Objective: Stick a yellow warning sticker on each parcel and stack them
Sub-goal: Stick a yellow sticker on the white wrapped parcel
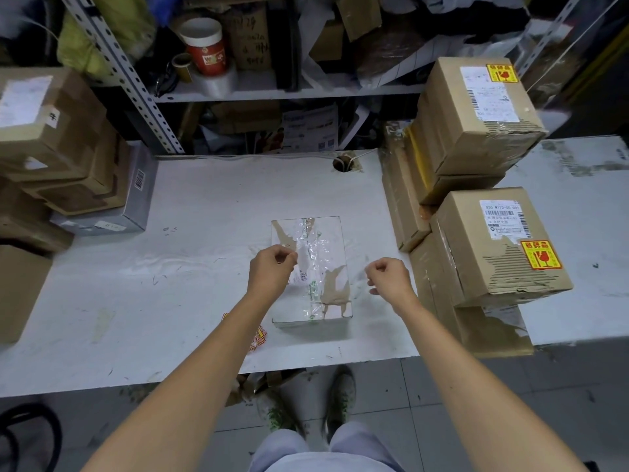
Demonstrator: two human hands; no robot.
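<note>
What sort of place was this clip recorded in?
Probably a parcel packing or dispatch room: brown cardboard parcels with shipping labels and yellow fragile stickers stacked on a scuffed white worktable, with perforated grey metal shelving crammed with boxes behind.

A parcel (311,270) lies mid-table (204,206), the left hand (272,267) over its left edge and the right hand (389,279) just beside its right edge. What may be a sticker sheet (258,339) lies nearer the front edge, partly under the left forearm. The left stack (61,148) and right stack (476,137) flank the parcel; a shelf rack (272,92) stands behind.
</note>
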